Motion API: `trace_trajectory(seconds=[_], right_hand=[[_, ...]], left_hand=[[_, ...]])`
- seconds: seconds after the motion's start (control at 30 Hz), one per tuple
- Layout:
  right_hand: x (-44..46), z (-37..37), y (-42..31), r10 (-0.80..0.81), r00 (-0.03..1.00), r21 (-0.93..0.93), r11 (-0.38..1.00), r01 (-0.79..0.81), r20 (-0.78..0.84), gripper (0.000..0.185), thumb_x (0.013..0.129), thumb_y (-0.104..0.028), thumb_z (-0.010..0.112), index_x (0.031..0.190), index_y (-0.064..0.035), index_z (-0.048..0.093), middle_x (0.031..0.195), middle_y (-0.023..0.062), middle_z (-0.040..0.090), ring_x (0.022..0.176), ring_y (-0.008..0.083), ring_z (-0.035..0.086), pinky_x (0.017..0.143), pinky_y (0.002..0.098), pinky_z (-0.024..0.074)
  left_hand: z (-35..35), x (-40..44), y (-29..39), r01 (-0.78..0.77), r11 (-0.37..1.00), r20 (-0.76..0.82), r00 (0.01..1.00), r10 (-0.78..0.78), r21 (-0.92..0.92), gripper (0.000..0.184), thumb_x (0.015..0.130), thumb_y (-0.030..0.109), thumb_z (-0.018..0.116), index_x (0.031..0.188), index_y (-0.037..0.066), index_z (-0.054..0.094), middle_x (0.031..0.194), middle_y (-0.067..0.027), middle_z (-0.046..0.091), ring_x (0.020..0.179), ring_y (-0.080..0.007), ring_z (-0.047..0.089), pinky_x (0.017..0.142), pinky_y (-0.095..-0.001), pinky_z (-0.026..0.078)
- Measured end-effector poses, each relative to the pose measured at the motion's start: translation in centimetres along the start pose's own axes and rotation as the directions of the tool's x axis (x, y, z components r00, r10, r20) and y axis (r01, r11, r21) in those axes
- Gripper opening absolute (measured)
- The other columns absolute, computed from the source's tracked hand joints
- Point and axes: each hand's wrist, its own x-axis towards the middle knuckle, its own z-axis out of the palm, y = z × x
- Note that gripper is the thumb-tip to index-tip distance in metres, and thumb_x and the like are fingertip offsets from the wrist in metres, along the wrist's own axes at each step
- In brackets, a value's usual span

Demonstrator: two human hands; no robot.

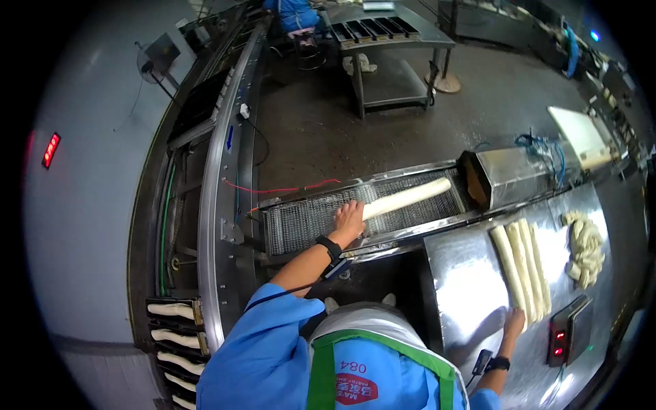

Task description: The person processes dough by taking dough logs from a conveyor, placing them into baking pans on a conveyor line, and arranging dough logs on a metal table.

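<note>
A long, pale dough roll [410, 197] lies at a slant on the mesh conveyor belt [294, 222]. My left hand [350, 220] is closed around its near-left end, fingers over the top. On the steel table [468, 273] to the right, several long dough strips [521, 270] lie side by side. At the lower end of these strips, my right hand [514, 321] is closed on one strip tip; its fingertips are partly hidden.
A heap of dough pieces [585, 249] and a scale with a red display [568, 331] sit on the table's right. A metal machine housing [512, 174] covers the belt's far end. Dough-filled pans [174, 335] line the left conveyor. Behind, a person [294, 14] sits near another table [396, 44].
</note>
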Motion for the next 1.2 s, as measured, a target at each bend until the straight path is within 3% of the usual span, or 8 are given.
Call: trace_trajectory(seconds=[0.13,0.2,0.47,0.7,0.87,0.93,1.13,1.2], right_hand=[[0.3,-4.8,-4.8,-0.062,0.946,-0.021,0.998,0.059,-0.317,0.044,0.068,-0.021,0.061,0.107,-0.0056,0.047,0.105,0.0167,0.045,0.094,0.0333,0.045,0.075,0.0399,0.0387],[0.7,-4.7,-5.0,0.13,0.958,-0.101,0.982,-0.161,-0.254,0.052,0.067,-0.021,0.063,0.113,-0.0094,0.042,0.113,0.0136,0.042,0.098,0.0304,0.045,0.078,0.0434,0.0382],[2.8,-1.9,-0.9,0.022,0.99,-0.105,0.994,-0.037,-0.137,0.066,0.056,-0.021,0.071,0.113,-0.0149,0.039,0.113,0.0132,0.043,0.102,0.0313,0.042,0.08,0.0406,0.0396],[2.5,-3.6,-3.1,-0.045,0.998,-0.253,0.967,0.036,-0.033,0.048,0.053,-0.019,0.068,0.097,-0.0111,0.051,0.095,0.0138,0.049,0.092,0.0311,0.045,0.074,0.0397,0.0411],[1.7,-3.8,-0.1,-0.163,0.985,-0.255,0.956,0.144,-0.053,0.04,0.054,-0.021,0.067,0.09,-0.0109,0.054,0.094,0.0141,0.05,0.091,0.0324,0.046,0.073,0.0406,0.0415],[3.0,-1.5,2.5,-0.195,0.979,-0.027,0.981,0.194,-0.055,0.044,0.05,-0.021,0.07,0.09,-0.0109,0.055,0.099,0.014,0.048,0.094,0.0339,0.045,0.073,0.0427,0.0412],[3.1,-1.6,0.8,-0.095,0.952,-0.105,0.986,0.13,0.293,0.064,0.048,-0.034,0.076,0.101,-0.0107,0.05,0.1,0.0222,0.045,0.09,0.0383,0.047,0.078,0.0436,0.0409],[2.2,-0.7,0.5,-0.175,0.961,-0.119,0.972,0.204,0.214,0.067,0.047,-0.038,0.075,0.102,-0.0102,0.048,0.1,0.022,0.046,0.082,0.0377,0.051,0.073,0.0446,0.043]], left_hand=[[-0.5,-1.5,-1.0,0.02,1.0,-0.065,0.998,-0.022,-0.018,0.047,0.061,0.011,0.058,0.106,0.007,0.044,0.096,-0.0107,0.047,0.092,-0.027,0.045,0.077,-0.041,0.033],[-0.6,-2.2,-2.1,0.025,0.999,-0.085,0.996,-0.027,-0.024,0.046,0.062,0.01,0.056,0.106,0.008,0.045,0.097,-0.0106,0.047,0.093,-0.0269,0.045,0.077,-0.0408,0.033],[-1.9,-4.7,-6.3,0.052,0.996,0.057,0.997,-0.048,-0.074,0.045,0.063,0.028,0.066,0.1,0.008,0.049,0.095,-0.0116,0.048,0.089,-0.029,0.043,0.078,-0.0373,0.033],[-4.2,-5.9,-9.9,0.151,0.981,0.346,0.933,-0.101,-0.122,0.055,0.061,0.039,0.066,0.104,0.008,0.049,0.097,-0.0114,0.047,0.093,-0.0287,0.042,0.079,-0.0381,0.034],[-3.5,-6.9,-10.3,0.193,0.981,0.244,0.951,-0.187,-0.001,0.049,0.063,0.027,0.067,0.103,0.008,0.046,0.099,-0.0119,0.048,0.097,-0.0292,0.042,0.079,-0.0405,0.036],[-3.7,-7.0,-10.5,0.126,0.988,0.14,0.984,-0.114,-0.084,0.049,0.063,0.023,0.067,0.103,0.008,0.044,0.099,-0.0114,0.048,0.095,-0.0308,0.045,0.079,-0.042,0.036],[-4.8,-6.3,-13.0,0.159,0.97,0.176,0.976,-0.127,-0.182,0.036,0.06,0.024,0.063,0.087,0.003,0.051,0.082,-0.0145,0.056,0.072,-0.0285,0.055,0.064,-0.037,0.045],[-7.2,-6.8,-12.8,0.586,0.319,0.586,0.803,-0.107,-0.745,0.04,0.065,0.025,0.058,0.095,0.0,0.05,0.082,-0.0115,0.057,0.07,-0.0202,0.056,0.06,-0.0316,0.046]])
